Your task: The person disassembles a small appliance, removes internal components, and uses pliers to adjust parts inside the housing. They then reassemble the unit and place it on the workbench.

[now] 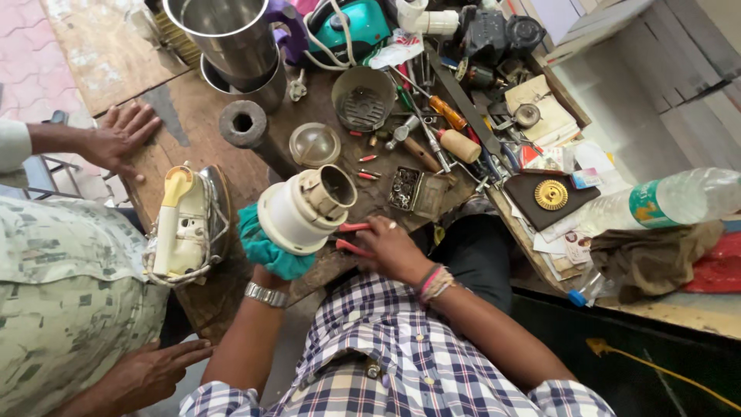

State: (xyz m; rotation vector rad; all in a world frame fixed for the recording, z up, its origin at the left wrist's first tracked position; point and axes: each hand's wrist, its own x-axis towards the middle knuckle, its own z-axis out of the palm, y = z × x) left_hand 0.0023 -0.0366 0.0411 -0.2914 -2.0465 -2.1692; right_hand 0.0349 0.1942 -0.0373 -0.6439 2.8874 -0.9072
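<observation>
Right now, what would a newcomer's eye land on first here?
The white mixer base, tipped on its side at centre, held with a teal cloth by the left hand. The right hand grips red-handled pliers beside it. Further left lies a cream clothes iron.

Worn wooden workbench (208,116) — pink paved floor (27,62) beyond; pale wooden shelving (656,69), daylight.

You are looking down at a worn wooden workbench (208,116) that is carrying a clothes iron (185,224), steel jars (231,38), a clear dome lid (314,144), screwdrivers (448,116), a parts tin (404,189) and a plastic bottle (671,199).
</observation>
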